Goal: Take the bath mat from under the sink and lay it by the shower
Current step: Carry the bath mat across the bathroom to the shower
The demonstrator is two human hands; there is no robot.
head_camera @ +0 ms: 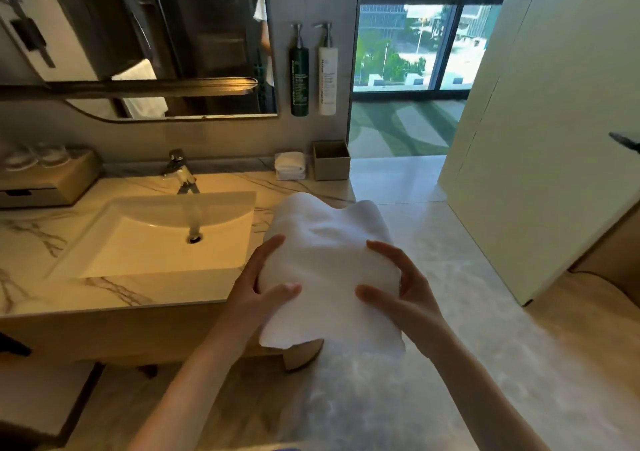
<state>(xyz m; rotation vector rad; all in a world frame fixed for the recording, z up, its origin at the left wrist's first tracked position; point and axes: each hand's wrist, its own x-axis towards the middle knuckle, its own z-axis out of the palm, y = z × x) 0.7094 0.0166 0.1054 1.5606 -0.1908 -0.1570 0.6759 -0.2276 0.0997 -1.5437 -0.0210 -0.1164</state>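
Head view, taking the sink [156, 239] as landmark: one white mat [329, 270], folded and thick, is held in the air to the right of the sink, over the counter's right end and the pale floor [433, 364]. The left hand [258, 288] clasps its left side, thumb on top and fingers wrapped around the edge; the right hand [398, 288] clasps its right side the same way. So the mat is out from under the sink, and carrying and laying remain. No shower shows in view.

Risks, as I judge them: the near edge hangs loose below the hands, so the folds could slip open and drag on the floor. Swinging left could sweep the mat across the counter and knock things behind the sink.

Counts: one sink, one mirror [156, 35] above it, one door [540, 139] far right, two hands, two pump bottles [299, 73] on the wall up and right of the sink, one box [330, 161] below them, one rolled towel [290, 165] beside that, one faucet [180, 170].
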